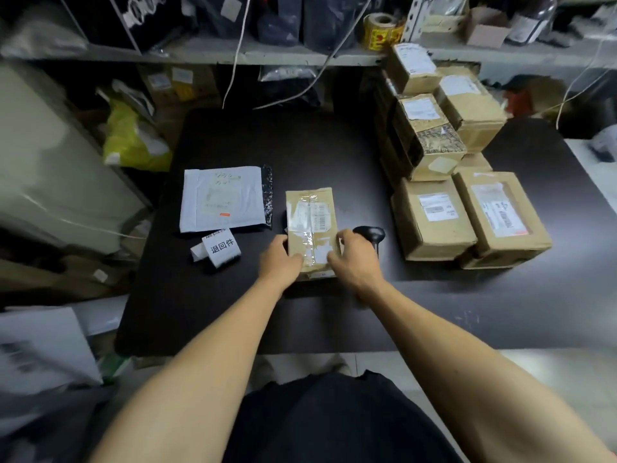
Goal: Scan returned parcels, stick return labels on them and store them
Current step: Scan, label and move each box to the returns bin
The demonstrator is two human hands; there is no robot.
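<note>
Left hand (279,259) and right hand (355,259) seemingly grip the parcel (312,228) lying between them.

Bare forearms (207,355) (no sleeves showing) above a dark top (334,422).

- Taped box (312,225) lies mid-bench (300,152), long side running away from the person.
- Left hand (278,260) on its near-left corner, right hand (355,259) on its near-right corner.
- Scanner (370,233) just right of the box, behind the right hand.
- Flat mailer (222,200) left of the box; label roll (220,247) in front of the mailer.
- Stacked cartons (450,168) at right, reaching back to the shelf (207,55).
- Tape roll (380,30) on the shelf.
</note>
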